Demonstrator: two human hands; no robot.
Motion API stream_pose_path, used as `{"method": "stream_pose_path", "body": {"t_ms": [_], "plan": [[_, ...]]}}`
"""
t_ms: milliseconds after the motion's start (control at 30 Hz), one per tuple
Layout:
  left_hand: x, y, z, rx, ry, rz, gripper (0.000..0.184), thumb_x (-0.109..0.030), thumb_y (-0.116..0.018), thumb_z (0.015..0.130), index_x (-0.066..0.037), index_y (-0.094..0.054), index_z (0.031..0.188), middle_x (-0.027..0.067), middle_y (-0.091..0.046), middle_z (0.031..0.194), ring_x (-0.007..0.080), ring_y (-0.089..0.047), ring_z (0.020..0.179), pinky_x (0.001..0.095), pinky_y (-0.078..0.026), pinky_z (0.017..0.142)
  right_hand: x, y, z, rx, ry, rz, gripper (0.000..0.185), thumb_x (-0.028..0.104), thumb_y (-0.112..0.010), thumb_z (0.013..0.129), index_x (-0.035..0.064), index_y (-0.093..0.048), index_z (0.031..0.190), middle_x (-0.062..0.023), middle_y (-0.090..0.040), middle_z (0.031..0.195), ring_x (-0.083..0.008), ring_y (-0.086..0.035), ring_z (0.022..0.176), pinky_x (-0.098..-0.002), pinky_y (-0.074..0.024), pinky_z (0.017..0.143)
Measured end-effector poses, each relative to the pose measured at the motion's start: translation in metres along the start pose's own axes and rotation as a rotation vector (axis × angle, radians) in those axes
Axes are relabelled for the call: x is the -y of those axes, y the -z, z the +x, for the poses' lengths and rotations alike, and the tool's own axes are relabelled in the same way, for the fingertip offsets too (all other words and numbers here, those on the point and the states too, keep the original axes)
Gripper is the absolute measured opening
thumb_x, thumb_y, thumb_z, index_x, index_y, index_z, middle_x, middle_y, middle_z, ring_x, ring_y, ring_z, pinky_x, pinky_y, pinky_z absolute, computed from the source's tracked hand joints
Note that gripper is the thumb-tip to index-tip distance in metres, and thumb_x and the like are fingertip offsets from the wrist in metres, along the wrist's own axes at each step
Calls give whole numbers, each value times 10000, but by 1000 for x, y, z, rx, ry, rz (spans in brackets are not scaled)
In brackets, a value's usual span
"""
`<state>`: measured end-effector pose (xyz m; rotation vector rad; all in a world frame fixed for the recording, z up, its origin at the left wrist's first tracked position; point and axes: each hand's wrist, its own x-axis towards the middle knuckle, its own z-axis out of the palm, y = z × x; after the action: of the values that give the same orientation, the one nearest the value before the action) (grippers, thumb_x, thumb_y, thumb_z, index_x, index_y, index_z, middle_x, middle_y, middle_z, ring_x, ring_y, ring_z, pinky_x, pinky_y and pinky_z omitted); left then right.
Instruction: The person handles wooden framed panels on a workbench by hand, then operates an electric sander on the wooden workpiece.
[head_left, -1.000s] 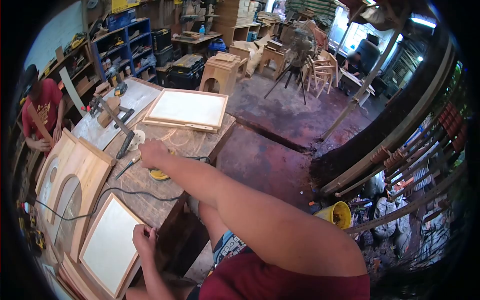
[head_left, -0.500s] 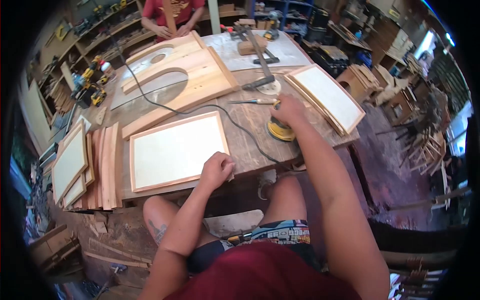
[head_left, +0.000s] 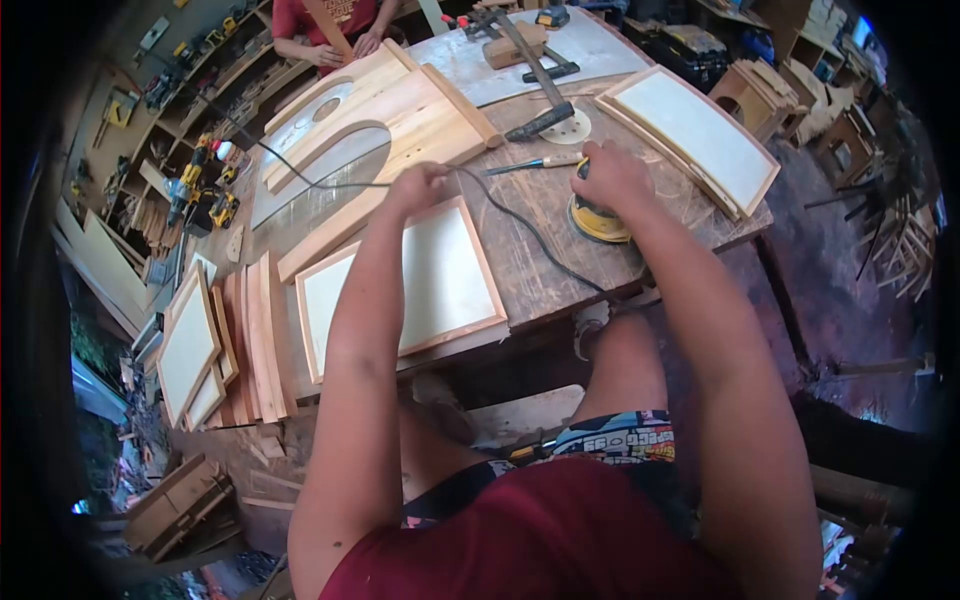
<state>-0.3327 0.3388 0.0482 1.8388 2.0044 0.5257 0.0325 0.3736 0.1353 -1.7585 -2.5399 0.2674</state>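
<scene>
The left hand [head_left: 418, 188] is up over the far edge of a white board with a wood frame [head_left: 450, 270], and its grip is curled around a black cord [head_left: 530, 229]. The cord comes in from the far left, goes to the hand, then bends down across the tabletop [head_left: 545, 208] to the near edge. The right hand [head_left: 617, 180] is on top of a yellow sander [head_left: 597, 222], and its grip is wrapped around the upper part. The sander sits on the tabletop, to the right of the framed board and near the front edge. Just past the right hand lies a thin tool with a wood handle [head_left: 540, 163]. Behind that is a flat, round disc with holes [head_left: 572, 126], with the end of a long dark clamp [head_left: 540, 82] right next to it. On the right side, another white framed board [head_left: 690, 130] lies on top of more wood. A big wood piece with a curved hole [head_left: 430, 112] lies past the left hand. At the far end, a person in a red shirt [head_left: 300, 20] has both hands by a brown strip of wood [head_left: 328, 28].
</scene>
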Motion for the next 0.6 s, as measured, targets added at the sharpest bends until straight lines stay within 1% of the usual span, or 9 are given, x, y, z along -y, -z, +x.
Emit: {"method": "stream_pose_path", "body": {"t_ms": [100,167,233,267,300,400,433,500,600], "plan": [[5,15,22,-191,-137,77,333,-211,-677,947,-82,-711,1253,191,-724,1209,340,-694,1120,408,-528,994,-2,-2,3,7,22,-16,533,420,-672,913,102,-609,1337,-161,-602,1347,-324,-600,1266,-463,-506,1048],[-9,24,18,-201,-115,31,330,-221,-691,944,-72,-713,1238,193,-734,1177,330,-697,1115,400,-532,987,-3,-2,2,12,18,-16,537,422,-671,916,103,-605,1342,-159,-603,1343,-322,-599,1266,-461,-504,1050],[-27,30,12,23,40,110,321,-199,-697,958,-69,-704,1252,172,-709,1261,303,-677,1171,389,-522,998,-3,-1,2,10,14,-16,540,423,-670,918,104,-600,1348,-157,-604,1339,-320,-598,1267,-459,-502,1052],[-9,21,20,99,19,-18,294,-195,-739,900,-71,-732,1166,168,-747,1117,313,-697,1090,394,-541,962,-3,0,1,14,30,-21,542,423,-670,920,103,-597,1351,-155,-604,1336,-318,-598,1266,-458,-501,1053],[-8,19,20,103,14,-17,294,-195,-739,900,-71,-732,1166,168,-747,1117,313,-697,1090,394,-541,962,-4,0,2,20,46,-26,545,424,-669,921,103,-593,1355,-153,-605,1333,-315,-598,1265,-457,-500,1053],[5,0,7,-192,-204,160,270,-139,-786,799,-89,-740,1060,135,-727,1031,329,-671,1046,425,-532,915,-5,1,1,24,60,-29,533,412,-661,929,102,-591,1356,-154,-605,1332,-308,-596,1268,-454,-500,1053],[13,-8,3,-187,-202,161,270,-139,-786,799,-89,-740,1060,135,-727,1031,329,-671,1046,425,-532,915,-5,0,2,29,59,-26,533,412,-661,929,102,-591,1356,-154,-605,1332,-308,-596,1268,-454,-500,1053],[16,-16,-9,-595,-353,250,217,-138,-775,811,-93,-737,1020,124,-705,1071,328,-646,1063,443,-508,918,-5,-2,3,39,51,-5,522,401,-659,931,100,-594,1353,-154,-605,1334,-305,-597,1265,-448,-502,1049],[-2,-20,-37,-566,-250,157,165,-153,-760,834,-87,-720,980,119,-687,1082,338,-632,1051,461,-494,922,-5,-2,2,16,53,-15,537,401,-663,924,101,-589,1363,-155,-600,1346,-307,-597,1265,-442,-506,1042]]}}
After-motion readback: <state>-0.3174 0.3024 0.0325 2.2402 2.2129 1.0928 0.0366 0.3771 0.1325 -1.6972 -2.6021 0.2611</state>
